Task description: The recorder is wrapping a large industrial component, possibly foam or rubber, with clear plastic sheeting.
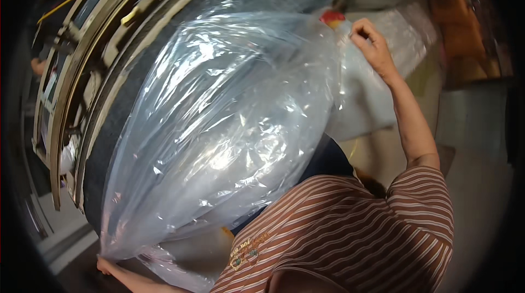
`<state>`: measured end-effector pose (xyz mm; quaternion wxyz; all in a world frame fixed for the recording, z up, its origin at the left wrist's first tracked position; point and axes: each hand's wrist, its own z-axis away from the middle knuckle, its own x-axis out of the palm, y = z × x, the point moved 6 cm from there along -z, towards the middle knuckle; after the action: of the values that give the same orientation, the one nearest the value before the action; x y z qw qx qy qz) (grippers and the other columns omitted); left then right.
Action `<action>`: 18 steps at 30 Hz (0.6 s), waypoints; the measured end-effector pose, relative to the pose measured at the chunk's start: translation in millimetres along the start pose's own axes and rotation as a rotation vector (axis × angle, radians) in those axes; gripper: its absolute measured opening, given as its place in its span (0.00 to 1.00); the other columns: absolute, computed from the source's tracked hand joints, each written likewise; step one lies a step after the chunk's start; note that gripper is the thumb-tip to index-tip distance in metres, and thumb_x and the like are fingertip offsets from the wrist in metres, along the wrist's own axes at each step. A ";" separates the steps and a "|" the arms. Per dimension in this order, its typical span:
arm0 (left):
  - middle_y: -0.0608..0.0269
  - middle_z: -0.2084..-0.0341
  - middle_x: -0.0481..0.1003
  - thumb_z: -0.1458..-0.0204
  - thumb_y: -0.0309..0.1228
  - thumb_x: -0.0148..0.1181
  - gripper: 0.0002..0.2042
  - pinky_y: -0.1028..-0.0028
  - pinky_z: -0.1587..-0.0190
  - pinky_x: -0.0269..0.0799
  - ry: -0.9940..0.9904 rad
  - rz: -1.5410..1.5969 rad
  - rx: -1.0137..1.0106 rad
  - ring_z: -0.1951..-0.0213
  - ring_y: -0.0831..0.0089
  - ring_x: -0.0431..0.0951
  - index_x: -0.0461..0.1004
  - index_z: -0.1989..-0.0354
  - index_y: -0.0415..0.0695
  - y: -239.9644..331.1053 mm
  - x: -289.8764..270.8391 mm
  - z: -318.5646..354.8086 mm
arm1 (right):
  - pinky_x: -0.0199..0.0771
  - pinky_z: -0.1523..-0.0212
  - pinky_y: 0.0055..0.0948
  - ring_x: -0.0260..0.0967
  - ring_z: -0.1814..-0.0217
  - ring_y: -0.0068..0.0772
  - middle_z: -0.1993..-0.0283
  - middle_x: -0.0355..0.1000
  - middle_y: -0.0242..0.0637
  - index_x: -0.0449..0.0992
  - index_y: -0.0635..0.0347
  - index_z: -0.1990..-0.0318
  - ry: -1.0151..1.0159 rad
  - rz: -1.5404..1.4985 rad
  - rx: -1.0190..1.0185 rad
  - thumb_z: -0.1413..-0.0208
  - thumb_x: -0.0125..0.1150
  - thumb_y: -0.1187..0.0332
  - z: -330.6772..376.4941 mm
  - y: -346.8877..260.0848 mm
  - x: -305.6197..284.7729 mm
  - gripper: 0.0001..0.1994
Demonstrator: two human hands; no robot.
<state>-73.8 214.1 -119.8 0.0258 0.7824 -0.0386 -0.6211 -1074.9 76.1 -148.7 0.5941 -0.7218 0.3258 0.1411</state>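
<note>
A large, shiny clear plastic film [219, 129] spreads in wrinkled folds across the middle of the head view. At the lower left, my left hand [105, 265] is closed on its gathered corner. My right hand [373, 49], raised at the upper right, has its fingers curled in a pinch at the film's far right edge. The film is so thin there that its edge between the fingers barely shows. Whether the film is a bag or a single sheet, I cannot tell.
A dark worktop [117, 151] lies under the film, beside curved-looking machine rails [82, 90] on the left. More plastic [407, 36] lies beyond my right hand. A small red object [332, 17] is near that hand. An orange-brown object [456, 25] stands at the far right.
</note>
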 end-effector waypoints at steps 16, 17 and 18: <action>0.53 0.53 0.69 0.46 0.28 0.55 0.07 0.69 0.47 0.59 -0.406 0.829 1.720 0.50 0.65 0.67 0.68 0.64 0.37 213.9 -82.3 493.9 | 0.54 0.45 0.39 0.55 0.46 0.44 0.51 0.56 0.40 0.60 0.53 0.51 0.168 0.332 -0.206 0.62 0.69 0.61 81.5 10.3 67.3 0.30; 0.53 0.54 0.69 0.46 0.27 0.55 0.06 0.69 0.47 0.60 -0.451 0.898 1.671 0.51 0.65 0.67 0.67 0.65 0.37 215.7 -79.8 490.7 | 0.54 0.45 0.39 0.55 0.46 0.44 0.51 0.56 0.40 0.60 0.53 0.51 0.172 0.333 -0.200 0.62 0.69 0.61 85.0 14.6 73.5 0.30; 0.59 0.61 0.70 0.44 0.27 0.54 0.06 0.74 0.54 0.63 -0.488 0.982 1.648 0.59 0.72 0.68 0.67 0.67 0.37 216.7 -77.7 487.4 | 0.55 0.46 0.39 0.56 0.47 0.44 0.52 0.57 0.40 0.61 0.53 0.52 0.258 0.325 -0.159 0.61 0.69 0.63 87.2 18.6 77.0 0.28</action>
<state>-572.1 9.3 -136.0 -0.2808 0.3031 -0.7832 -0.4646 -1013.1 134.1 -230.6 0.4581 -0.7166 0.4988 0.1668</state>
